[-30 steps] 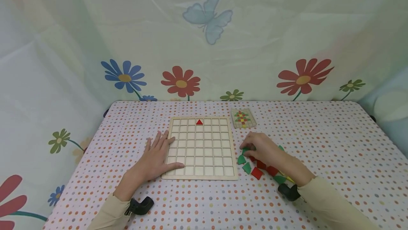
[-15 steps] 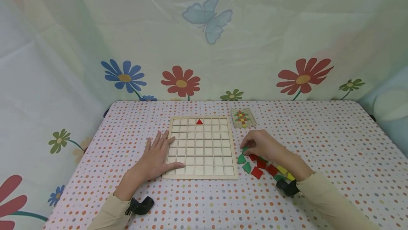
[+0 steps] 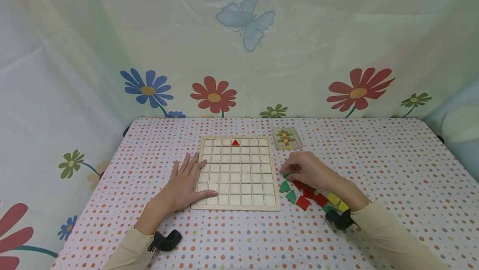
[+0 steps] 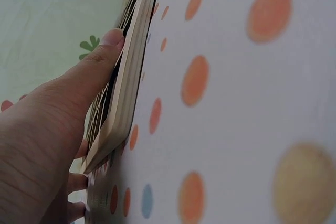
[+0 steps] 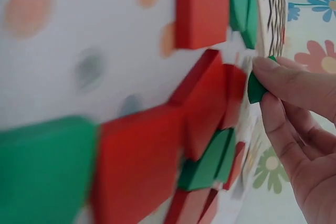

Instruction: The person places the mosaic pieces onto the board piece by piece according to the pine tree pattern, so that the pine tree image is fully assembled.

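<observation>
Just right of the gridded board (image 3: 235, 177), the right hand (image 3: 309, 171) pinched a green piece (image 5: 255, 89), its long axis steep in the right wrist view. The left hand (image 3: 182, 187) lay, fingers spread straight, across the board's left edge. A red triangle (image 3: 235, 143) pointed to the board's far side; loose green tiles (image 3: 291, 197) separated board from red tiles (image 3: 302, 203).

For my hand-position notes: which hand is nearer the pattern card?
Right: the right hand pinches a green piece just below the pattern card in the head view; the left hand touches the left edge of the board, farther off.
</observation>
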A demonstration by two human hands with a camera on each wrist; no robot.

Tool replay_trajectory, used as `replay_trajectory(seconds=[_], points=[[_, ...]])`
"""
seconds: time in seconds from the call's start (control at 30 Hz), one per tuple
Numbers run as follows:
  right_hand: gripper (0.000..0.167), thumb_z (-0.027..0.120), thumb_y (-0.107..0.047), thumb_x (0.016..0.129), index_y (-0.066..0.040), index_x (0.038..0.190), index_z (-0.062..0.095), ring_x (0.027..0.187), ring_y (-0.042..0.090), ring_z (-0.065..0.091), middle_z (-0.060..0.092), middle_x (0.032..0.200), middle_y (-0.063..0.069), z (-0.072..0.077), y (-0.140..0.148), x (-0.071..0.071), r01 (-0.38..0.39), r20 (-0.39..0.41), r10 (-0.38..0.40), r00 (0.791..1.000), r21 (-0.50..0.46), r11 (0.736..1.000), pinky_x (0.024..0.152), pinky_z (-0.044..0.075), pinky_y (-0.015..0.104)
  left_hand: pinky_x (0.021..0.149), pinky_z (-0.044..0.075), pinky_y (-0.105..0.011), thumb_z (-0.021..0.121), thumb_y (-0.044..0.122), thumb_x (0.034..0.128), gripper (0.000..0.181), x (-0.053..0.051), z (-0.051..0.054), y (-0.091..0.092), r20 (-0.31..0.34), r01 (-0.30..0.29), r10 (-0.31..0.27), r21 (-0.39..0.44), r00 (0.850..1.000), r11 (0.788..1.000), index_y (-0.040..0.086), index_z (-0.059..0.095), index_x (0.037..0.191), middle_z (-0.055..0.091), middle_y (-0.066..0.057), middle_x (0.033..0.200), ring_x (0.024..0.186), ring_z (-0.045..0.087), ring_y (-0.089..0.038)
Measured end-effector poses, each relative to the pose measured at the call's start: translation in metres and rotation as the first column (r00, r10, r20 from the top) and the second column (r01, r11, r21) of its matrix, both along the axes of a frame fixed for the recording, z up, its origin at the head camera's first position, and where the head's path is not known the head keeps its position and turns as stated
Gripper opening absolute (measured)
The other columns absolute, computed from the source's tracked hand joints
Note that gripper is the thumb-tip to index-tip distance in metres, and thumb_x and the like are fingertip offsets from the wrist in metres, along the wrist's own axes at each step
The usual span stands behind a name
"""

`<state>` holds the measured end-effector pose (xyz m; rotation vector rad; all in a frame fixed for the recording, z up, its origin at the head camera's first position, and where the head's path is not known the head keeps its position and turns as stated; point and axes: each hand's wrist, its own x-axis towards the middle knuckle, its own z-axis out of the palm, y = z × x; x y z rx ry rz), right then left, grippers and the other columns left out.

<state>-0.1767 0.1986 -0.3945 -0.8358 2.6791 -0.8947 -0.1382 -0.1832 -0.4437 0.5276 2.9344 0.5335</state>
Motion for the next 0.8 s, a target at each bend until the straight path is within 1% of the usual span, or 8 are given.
replay_trajectory(seconds=[0.07, 0.17, 0.3, 0.47, 0.57, 0.67, 0.8], points=[[0.017, 0.083, 0.003, 0.086, -0.005, 0.100, 0.082, 0.075, 0.010, 0.053, 0.066, 0.088, -0.002, 0.002, -0.005, -0.002, 0.003, -0.007, -0.003, 1.000, -0.002, 1.000, 0.063, 0.049, 0.023, 0.121, 0.008, -0.073, 0.069, 0.071, 0.0882, 0.104, 0.000, 0.000, -0.001, 0.000, 0.000, 0.000, -0.004, 1.000, 1.000, 0.002, 0.037, 0.160, 0.015, -0.023, 0.172, 0.159, 0.007, -0.045], [0.016, 0.082, 0.003, 0.087, -0.004, 0.102, 0.082, 0.075, 0.011, 0.052, 0.063, 0.088, -0.001, 0.005, -0.014, -0.006, 0.002, -0.007, -0.002, 1.000, -0.005, 1.000, 0.063, 0.048, 0.023, 0.121, 0.006, -0.073, 0.069, 0.071, 0.0879, 0.105, 0.000, 0.000, -0.002, 0.005, -0.004, 0.004, 0.001, 1.000, 1.000, 0.002, 0.037, 0.160, 0.015, -0.023, 0.172, 0.159, 0.005, -0.045], [0.011, 0.082, 0.003, 0.087, -0.003, 0.096, 0.080, 0.077, 0.010, 0.058, 0.064, 0.088, 0.000, 0.009, -0.030, -0.015, -0.026, -0.021, 0.025, 0.999, -0.026, 0.999, 0.067, 0.052, 0.024, 0.118, 0.003, -0.078, 0.069, 0.072, 0.0873, 0.105, 0.000, 0.000, -0.002, 0.006, -0.011, 0.011, 0.009, 1.000, 1.000, 0.004, 0.037, 0.160, 0.015, -0.022, 0.173, 0.159, 0.004, -0.046], [0.009, 0.083, 0.002, 0.087, -0.005, 0.090, 0.077, 0.076, 0.009, 0.062, 0.070, 0.084, -0.002, 0.015, -0.054, -0.029, -0.060, -0.045, 0.058, 0.997, -0.059, 0.996, 0.070, 0.055, 0.027, 0.112, 0.000, -0.084, 0.067, 0.073, 0.0877, 0.104, 0.000, 0.001, -0.003, 0.005, -0.010, 0.010, -0.005, 1.000, 1.000, 0.007, 0.037, 0.162, 0.014, -0.021, 0.173, 0.159, 0.002, -0.047], [0.010, 0.083, 0.002, 0.087, -0.005, 0.087, 0.075, 0.074, 0.009, 0.063, 0.072, 0.083, -0.001, 0.018, -0.071, -0.037, -0.086, -0.042, 0.082, 0.996, -0.102, 0.991, 0.071, 0.056, 0.027, 0.111, -0.002, -0.085, 0.066, 0.073, 0.0883, 0.103, 0.000, 0.002, -0.004, 0.008, -0.010, 0.010, -0.005, 1.000, 1.000, 0.008, 0.036, 0.162, 0.013, -0.021, 0.173, 0.159, 0.000, -0.047], [0.011, 0.083, 0.000, 0.088, -0.006, 0.085, 0.075, 0.073, 0.009, 0.065, 0.072, 0.083, -0.001, 0.017, -0.086, -0.045, -0.105, -0.053, 0.099, 0.994, -0.137, 0.985, 0.070, 0.057, 0.027, 0.112, -0.004, -0.084, 0.065, 0.074, 0.0883, 0.104, 0.002, 0.002, -0.004, 0.012, -0.015, 0.015, -0.014, 1.000, 1.000, 0.010, 0.035, 0.164, 0.011, -0.020, 0.174, 0.159, -0.001, -0.046], [0.006, 0.082, 0.001, 0.088, -0.003, 0.088, 0.078, 0.077, 0.013, 0.067, 0.074, 0.087, 0.003, 0.015, -0.104, -0.053, -0.122, -0.073, 0.112, 0.991, -0.166, 0.978, 0.072, 0.057, 0.028, 0.112, -0.004, -0.083, 0.063, 0.075, 0.0886, 0.105, 0.001, 0.001, -0.003, 0.020, -0.016, 0.017, -0.018, 1.000, 1.000, 0.011, 0.032, 0.165, 0.010, -0.020, 0.174, 0.159, -0.002, -0.046]])
